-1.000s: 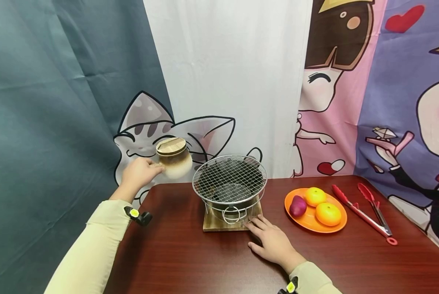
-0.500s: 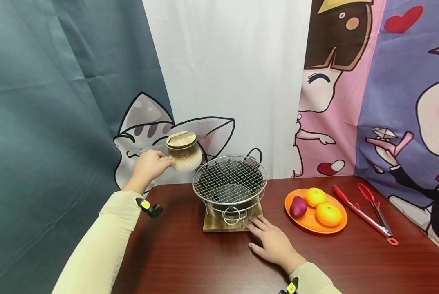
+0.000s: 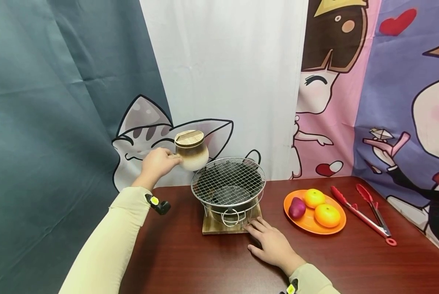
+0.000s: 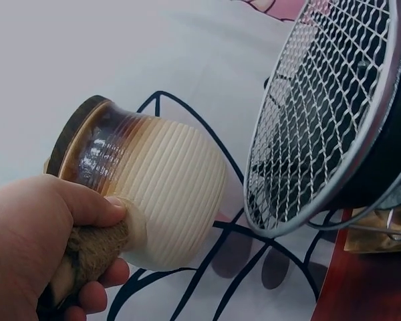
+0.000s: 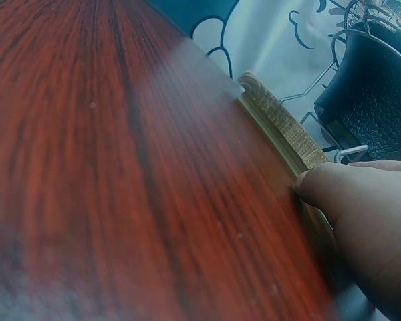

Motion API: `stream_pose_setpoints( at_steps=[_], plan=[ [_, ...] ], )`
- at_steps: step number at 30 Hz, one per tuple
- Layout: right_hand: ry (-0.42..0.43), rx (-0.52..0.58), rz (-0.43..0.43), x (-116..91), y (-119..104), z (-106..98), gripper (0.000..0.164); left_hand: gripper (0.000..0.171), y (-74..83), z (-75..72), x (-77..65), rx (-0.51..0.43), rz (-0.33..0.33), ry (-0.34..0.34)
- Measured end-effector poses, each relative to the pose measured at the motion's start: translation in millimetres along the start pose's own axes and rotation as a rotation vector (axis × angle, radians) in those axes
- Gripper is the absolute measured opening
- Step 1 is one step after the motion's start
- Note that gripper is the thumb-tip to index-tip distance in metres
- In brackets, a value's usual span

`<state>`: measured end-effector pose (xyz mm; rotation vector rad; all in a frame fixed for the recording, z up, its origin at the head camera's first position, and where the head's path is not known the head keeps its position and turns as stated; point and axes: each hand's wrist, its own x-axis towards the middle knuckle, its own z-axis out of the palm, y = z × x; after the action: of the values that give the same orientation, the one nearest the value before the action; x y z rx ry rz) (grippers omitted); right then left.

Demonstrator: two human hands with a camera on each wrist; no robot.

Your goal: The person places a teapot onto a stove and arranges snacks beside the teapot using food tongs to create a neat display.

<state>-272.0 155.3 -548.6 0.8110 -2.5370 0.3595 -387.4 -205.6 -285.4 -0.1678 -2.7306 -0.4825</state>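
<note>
Two sleeved arms [image 3: 105, 241] reach toward the round wire-mesh grill [image 3: 228, 183]. Raised at its left, the left hand [image 3: 160, 162] grips the twine-wrapped handle [image 4: 97, 253] of a ribbed, rounded, brown-to-cream pot [image 3: 193, 157] under a flat wooden lid [image 3: 189, 138]. At the grill's near right, the right hand [image 3: 272, 244] lies palm-down and unclenched, touching the grained wooden board [image 3: 213, 227].

**Left hand [image 3: 160, 162] raised and gripping; right hand [image 3: 273, 245] low and extended**

Left arm [image 3: 103, 241]: sleeved, reaching forward and up from the lower edge. Left thumb [image 4: 97, 206] lies extended above; left fingers [image 4: 93, 296] curl beneath. Right forearm [image 3: 311, 279]: angled forward and inward, mostly out of frame. Right fingers [image 3: 260, 229] point forward, slightly spread; right thumb [image 3: 256, 250] stands apart from them.
</note>
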Motion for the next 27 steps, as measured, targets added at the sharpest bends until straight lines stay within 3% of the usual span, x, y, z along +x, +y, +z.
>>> stream_pose_setpoints(
  at_steps=[14,27],
  plan=[
    [0.012,-0.015,-0.003,0,0,1,0.058,0.035,15.3,12.9,9.1,-0.035,-0.008,0.018],
    [0.01,-0.023,0.001,-1,0,3,0.058,0.034,26.8,29.8,12.5,-0.065,0.003,-0.007]
  ],
)
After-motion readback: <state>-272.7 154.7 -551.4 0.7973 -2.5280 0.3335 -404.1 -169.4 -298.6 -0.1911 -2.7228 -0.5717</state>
